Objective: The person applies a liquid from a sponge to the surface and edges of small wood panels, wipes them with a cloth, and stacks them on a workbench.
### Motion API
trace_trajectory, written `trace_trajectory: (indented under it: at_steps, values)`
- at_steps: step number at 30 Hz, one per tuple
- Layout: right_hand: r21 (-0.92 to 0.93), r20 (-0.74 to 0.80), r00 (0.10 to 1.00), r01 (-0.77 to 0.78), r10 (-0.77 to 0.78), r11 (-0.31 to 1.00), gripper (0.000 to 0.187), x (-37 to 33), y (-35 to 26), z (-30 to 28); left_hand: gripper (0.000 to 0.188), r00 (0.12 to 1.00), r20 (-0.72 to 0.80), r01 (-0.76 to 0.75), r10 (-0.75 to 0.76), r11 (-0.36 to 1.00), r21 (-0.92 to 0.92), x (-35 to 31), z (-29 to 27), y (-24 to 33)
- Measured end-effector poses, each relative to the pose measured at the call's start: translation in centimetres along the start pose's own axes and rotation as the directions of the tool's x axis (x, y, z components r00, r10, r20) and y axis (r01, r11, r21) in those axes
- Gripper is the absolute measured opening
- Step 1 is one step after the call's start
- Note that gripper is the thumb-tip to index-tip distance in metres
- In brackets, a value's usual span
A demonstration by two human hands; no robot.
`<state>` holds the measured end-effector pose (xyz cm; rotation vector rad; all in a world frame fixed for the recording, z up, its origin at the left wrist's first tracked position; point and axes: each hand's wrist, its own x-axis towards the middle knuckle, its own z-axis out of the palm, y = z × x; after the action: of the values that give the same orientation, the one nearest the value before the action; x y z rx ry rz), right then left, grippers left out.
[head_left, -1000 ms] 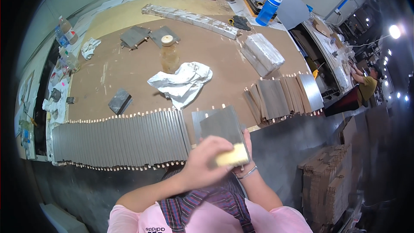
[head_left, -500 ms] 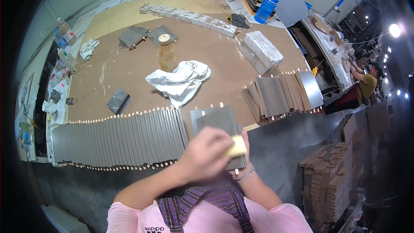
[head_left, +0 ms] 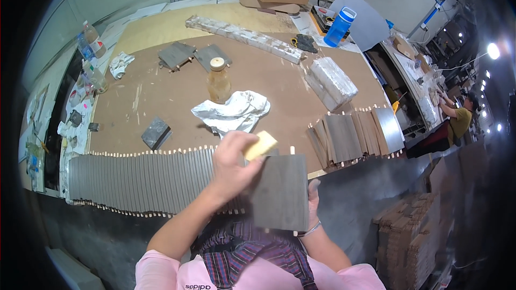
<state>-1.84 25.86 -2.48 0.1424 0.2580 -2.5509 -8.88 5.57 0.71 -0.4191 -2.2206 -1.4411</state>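
Grey rectangular pegged panel (head_left: 280,192), held at its right side by my right hand (head_left: 313,201). In my judgement, a loosened one-sided hold could let it tilt and knock its pegs against the long, closely packed row of grey pegged panels (head_left: 142,182). The panel lies between my hands: right thumb beside its edge, remaining right fingers hidden behind; my left hand (head_left: 232,162) pinches a pale-yellow sponge-like block (head_left: 262,146) near its upper-left corner.

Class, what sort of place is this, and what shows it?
Probably a workshop or small factory: a long row of grey pegged panels lines the near edge of a worktable, brown sheets are stacked at right, and another person shows farther off.
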Motion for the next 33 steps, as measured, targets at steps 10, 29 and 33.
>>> trace_trajectory:
  at_steps: [10, 29, 33]
  values:
    - [-0.304, 0.012, 0.998, 0.063, -0.062, 0.951, 0.087, -0.2, -1.1, 0.6, 0.033, 0.989, 0.135, -0.022, 0.055, 0.971, -0.236, -1.2, -0.2, 6.9]
    - [-0.258, 0.093, 0.989, 0.137, -0.116, 0.956, 0.117, -0.7, -0.7, 1.8, 0.033, 0.987, -0.058, 0.152, -0.152, 0.988, -0.006, -1.4, -0.6, 0.5]
    - [-0.367, 0.028, 0.987, 0.155, -0.156, 0.917, 0.102, -1.2, -1.2, 0.6, 0.037, 0.999, 0.033, 0.033, -0.031, 0.999, -0.034, -1.9, -0.7, 2.6]
